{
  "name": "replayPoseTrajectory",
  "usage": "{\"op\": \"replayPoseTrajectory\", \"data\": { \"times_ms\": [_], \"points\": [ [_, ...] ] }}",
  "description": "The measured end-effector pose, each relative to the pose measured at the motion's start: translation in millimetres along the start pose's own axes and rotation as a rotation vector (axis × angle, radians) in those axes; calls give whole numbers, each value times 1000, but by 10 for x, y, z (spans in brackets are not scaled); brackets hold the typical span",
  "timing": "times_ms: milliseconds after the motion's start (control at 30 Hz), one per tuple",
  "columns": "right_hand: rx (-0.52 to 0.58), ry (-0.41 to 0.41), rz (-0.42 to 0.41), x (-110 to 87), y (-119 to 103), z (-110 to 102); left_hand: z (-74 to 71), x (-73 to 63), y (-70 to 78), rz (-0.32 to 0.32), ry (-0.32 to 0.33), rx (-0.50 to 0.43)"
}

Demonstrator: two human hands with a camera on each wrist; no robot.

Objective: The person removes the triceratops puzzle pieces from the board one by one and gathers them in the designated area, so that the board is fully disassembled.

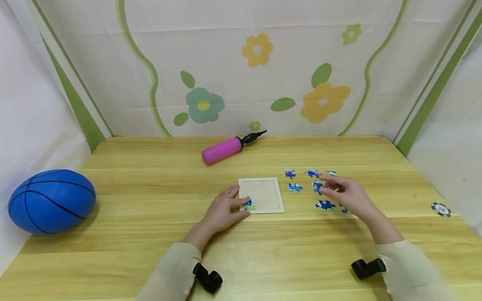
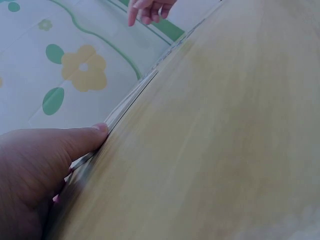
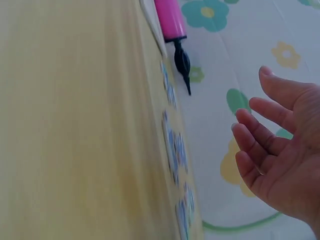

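Observation:
A square light-wood puzzle tray [image 1: 280,195] lies flat on the table. One blue-and-green puzzle piece [image 1: 250,205] sits in its lower left corner. My left hand [image 1: 222,212] rests with spread fingers at that corner, one fingertip by the piece; in the left wrist view its thumb [image 2: 82,140] touches the tray's edge. To the right, my right hand [image 1: 348,195] hovers over loose puzzle pieces [image 1: 325,205], its fingers loosely bent. Nothing shows between the fingers of that hand [image 3: 285,145] in the right wrist view. It partly covers some pieces in the head view.
Several loose pieces [image 1: 295,188] lie right of the tray. Behind it is a pink hand pump [image 1: 222,151] with a black nozzle. A blue ball [image 1: 52,201] stands at the left edge, and a round black-and-white chip [image 1: 441,209] lies near the right edge.

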State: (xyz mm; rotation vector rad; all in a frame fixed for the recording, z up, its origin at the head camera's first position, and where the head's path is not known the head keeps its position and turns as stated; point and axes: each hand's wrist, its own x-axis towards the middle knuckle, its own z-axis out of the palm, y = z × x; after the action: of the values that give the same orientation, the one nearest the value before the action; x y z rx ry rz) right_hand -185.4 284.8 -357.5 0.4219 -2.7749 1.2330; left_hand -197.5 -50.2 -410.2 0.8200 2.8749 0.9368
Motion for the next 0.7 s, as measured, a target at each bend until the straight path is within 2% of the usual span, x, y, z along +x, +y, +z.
{"op": "replayPoseTrajectory", "data": {
  "times_ms": [267,500,700],
  "points": [
    [119,-54,-89,278,-317,433,-17,-14,-2,-3,4,-1],
    [185,-122,-39,406,-433,870,-22,1,2,4,-11,17],
    [195,-165,-58,409,-475,1131,-14,8,7,8,-14,11]
  ]
}}
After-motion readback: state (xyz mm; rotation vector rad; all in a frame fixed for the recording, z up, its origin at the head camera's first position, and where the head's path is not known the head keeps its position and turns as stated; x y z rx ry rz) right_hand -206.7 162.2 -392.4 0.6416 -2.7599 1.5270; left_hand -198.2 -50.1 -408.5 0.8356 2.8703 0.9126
